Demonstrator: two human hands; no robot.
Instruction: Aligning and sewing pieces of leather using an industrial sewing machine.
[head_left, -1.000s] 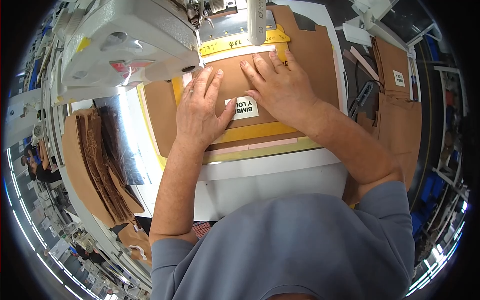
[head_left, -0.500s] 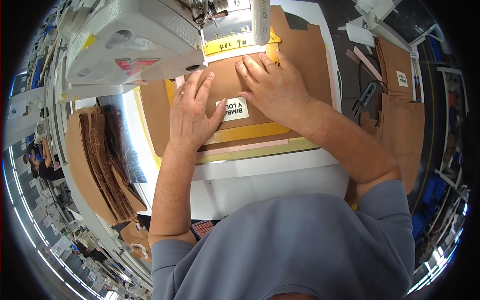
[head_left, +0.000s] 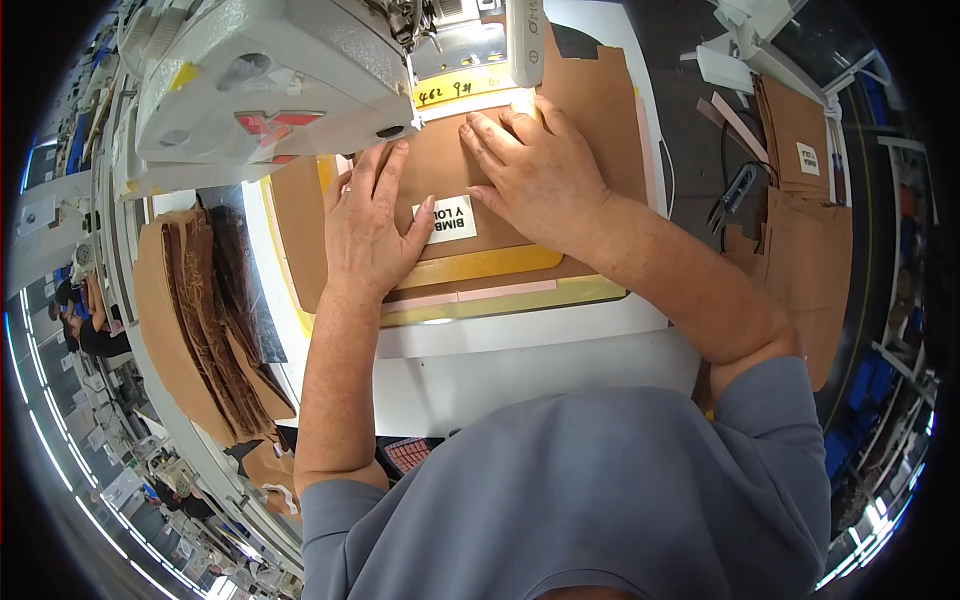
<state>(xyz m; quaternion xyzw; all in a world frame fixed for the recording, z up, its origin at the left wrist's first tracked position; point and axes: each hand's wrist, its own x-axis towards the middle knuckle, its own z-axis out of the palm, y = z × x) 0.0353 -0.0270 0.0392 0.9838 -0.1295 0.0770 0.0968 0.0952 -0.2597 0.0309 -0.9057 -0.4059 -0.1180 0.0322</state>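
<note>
A brown panel (head_left: 510, 232) with a white label (head_left: 455, 222) lies in a flat template with yellow strips (head_left: 480, 268) under a white sewing machine (head_left: 275, 85). My left hand (head_left: 375, 225) rests flat on the panel's left part, fingers spread toward the machine head, thumb at the label's edge. My right hand (head_left: 545, 175) presses flat on the panel right of the label, its fingertips close to the yellow strip with handwritten marks (head_left: 465, 85). Neither hand grips anything; both are open. The needle area is partly hidden by the machine head.
To the left stands a thick stack of brown pieces (head_left: 170, 330). At the right lie thread snips (head_left: 738, 190), pink strips (head_left: 740, 130) and more brown panels (head_left: 800, 270). A white worktable edge (head_left: 500, 345) runs in front of me.
The template, the panel and its label have shifted a little to the left, with both hands moving along on them. The hands stay flat.
</note>
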